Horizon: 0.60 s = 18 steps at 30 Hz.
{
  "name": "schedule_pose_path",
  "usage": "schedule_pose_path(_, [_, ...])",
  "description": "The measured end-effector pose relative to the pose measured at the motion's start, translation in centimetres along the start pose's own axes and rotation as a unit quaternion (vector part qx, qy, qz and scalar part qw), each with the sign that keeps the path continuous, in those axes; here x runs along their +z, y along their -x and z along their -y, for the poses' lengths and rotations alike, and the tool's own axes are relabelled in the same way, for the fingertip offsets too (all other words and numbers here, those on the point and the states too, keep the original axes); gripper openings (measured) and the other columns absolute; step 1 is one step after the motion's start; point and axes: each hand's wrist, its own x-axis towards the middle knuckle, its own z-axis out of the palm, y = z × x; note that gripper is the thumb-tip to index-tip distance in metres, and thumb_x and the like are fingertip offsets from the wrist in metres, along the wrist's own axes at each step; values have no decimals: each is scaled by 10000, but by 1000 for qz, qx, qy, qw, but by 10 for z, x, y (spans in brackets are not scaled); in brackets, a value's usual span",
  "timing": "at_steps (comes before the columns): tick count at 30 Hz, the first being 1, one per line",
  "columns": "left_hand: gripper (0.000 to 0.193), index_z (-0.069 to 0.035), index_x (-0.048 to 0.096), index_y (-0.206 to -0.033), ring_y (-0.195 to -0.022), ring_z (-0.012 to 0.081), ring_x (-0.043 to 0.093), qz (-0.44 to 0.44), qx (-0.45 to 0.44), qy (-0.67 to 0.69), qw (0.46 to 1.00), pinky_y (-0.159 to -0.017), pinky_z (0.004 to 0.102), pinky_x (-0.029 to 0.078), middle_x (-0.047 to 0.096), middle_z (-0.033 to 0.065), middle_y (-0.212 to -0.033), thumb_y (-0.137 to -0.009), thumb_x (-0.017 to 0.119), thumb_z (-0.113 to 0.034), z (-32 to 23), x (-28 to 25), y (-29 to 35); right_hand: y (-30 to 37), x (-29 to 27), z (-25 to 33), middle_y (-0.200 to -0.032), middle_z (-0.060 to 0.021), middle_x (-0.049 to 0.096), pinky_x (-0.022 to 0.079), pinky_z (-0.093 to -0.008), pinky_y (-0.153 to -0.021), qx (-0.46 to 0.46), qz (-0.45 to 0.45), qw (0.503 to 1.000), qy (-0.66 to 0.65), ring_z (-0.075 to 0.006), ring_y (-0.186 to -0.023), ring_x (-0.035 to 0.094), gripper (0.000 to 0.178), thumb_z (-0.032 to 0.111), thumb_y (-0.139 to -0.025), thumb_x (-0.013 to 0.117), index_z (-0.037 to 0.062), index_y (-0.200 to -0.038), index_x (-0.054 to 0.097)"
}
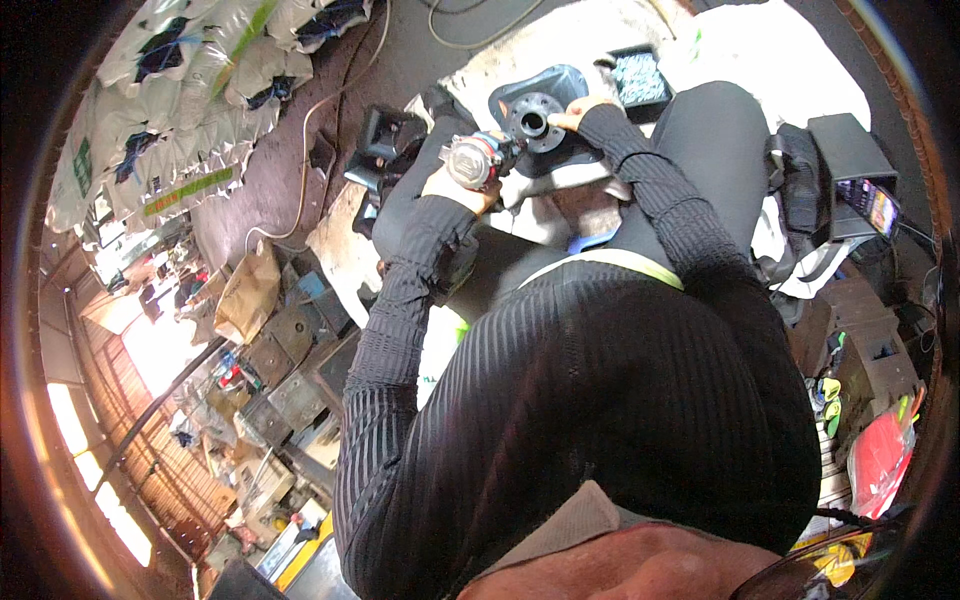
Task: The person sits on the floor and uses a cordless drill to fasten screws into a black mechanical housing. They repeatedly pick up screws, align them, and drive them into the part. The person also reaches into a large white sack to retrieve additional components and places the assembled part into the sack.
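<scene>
My left hand [462, 190] is closed around a power tool with a round silver end and red trim, which looks like a power drill [474, 160]. The tool's front points at a black round flanged part [549, 138] with a hole in its middle; I cannot tell whether they touch. With its fingers on the flange's right edge, my right hand [583, 112] grips the part. Beneath the part is a black tray or bin [566, 80] between my legs. Just right of it, a black box [642, 82] holds many small light-blue pieces, too small to name.
Pale cloth or sacking [800, 60] lies around my legs. Black containers [385, 135] stand by my left leg. Plastic-wrapped bags [170, 120] are piled at far left, near a hose [305, 135] on the floor. A phone [872, 207] with a lit screen sits at right.
</scene>
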Motion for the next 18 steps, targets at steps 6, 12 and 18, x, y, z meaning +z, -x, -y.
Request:
schedule_pose_path(6, [442, -99, 453, -1133, -996, 189, 522, -97, -6, -61, 993, -871, 364, 421, 536, 66, -1068, -741, 490, -298, -18, 3, 31, -10, -6, 1, -848, -84, 648, 453, -333, -745, -9, 52, 995, 82, -223, -813, 602, 612, 680, -680, 479, 122, -840, 674])
schedule_pose_path(12, [445, -142, 493, -1122, -1062, 227, 479, -153, 20, -27, 988, -931, 391, 374, 516, 68, -1114, -730, 560, -344, 20, 29, 77, -2, -7, 11, -862, -121, 639, 439, -350, -773, -33, 32, 997, 69, -273, -838, 595, 541, 597, -694, 522, 90, -805, 672])
schedule_pose_path(18, [634, -161, 468, -1202, -1140, 259, 435, -175, 28, 64, 982, -1002, 415, 296, 485, 74, -1202, -657, 702, -384, -21, 25, 124, 45, -27, -30, -628, 5, 503, 317, -208, -368, 148, 145, 747, -632, -97, -443, 407, 187, 184, -840, 538, 50, -954, 601])
